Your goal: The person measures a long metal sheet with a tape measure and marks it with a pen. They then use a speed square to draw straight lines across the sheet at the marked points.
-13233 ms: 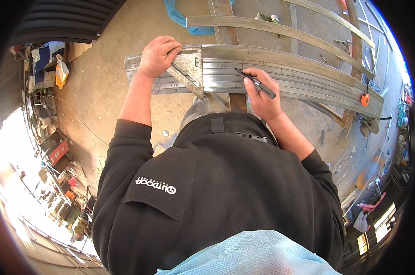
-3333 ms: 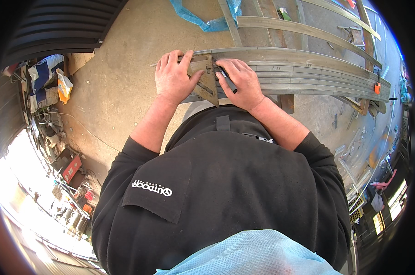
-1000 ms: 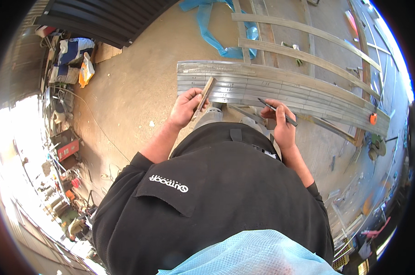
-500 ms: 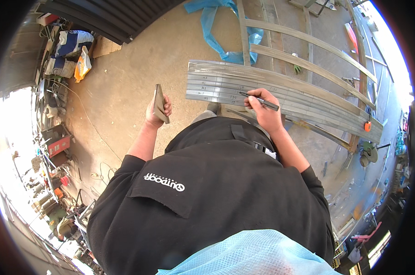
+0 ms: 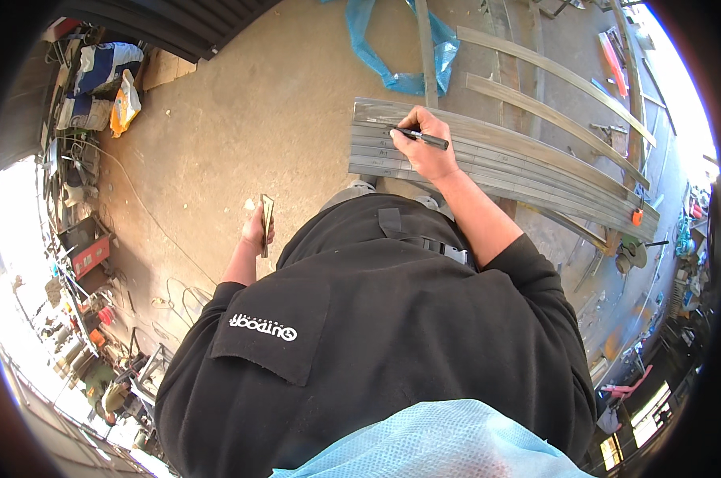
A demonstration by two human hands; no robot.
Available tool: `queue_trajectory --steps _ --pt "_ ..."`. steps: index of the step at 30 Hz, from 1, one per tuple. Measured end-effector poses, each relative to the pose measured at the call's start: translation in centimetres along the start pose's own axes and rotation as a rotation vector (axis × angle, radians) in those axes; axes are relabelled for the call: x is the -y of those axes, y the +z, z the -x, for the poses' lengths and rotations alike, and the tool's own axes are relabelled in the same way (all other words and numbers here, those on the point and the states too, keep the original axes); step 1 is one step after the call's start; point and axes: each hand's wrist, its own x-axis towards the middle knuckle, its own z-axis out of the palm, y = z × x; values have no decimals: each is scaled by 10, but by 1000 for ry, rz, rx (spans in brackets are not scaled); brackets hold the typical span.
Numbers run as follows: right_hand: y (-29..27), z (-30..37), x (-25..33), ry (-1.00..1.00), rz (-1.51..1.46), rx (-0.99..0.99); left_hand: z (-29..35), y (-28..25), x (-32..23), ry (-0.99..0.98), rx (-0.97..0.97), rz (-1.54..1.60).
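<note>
My right hand [image 5: 431, 151] pinches a black marker pen [image 5: 424, 139], its tip at the left end of a row of long grey metal bars [image 5: 488, 171]. The bars lie side by side with small dark handwritten marks near that end. Off to the left, my left hand [image 5: 254, 229] is closed round a thin flat object [image 5: 266, 221], brownish and seen nearly edge-on; its exact kind does not show. That hand is apart from the bars.
Long flat metal strips [image 5: 552, 68] fan out beyond the bars on a frame. Blue plastic sheeting [image 5: 404, 82] lies on the floor. An orange item [image 5: 637, 217] sits at the bars' right end. Bags [image 5: 105, 76], a cable [image 5: 157, 215] and a red box [image 5: 90, 256] are on the left.
My right hand has moved left and farther away with the marker pen, to the bars' left end. My left hand has lowered toward my body, turning the flat object more edge-on.
</note>
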Motion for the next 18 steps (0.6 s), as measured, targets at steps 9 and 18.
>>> queue_trajectory --steps 9,18 --pt "16 -9 -15 -20 -12 -99 -7 -26 21 -197 37 -99" --pt "15 -10 -14 -55 53 -104 -16 -5 -2 -124 89 -147"
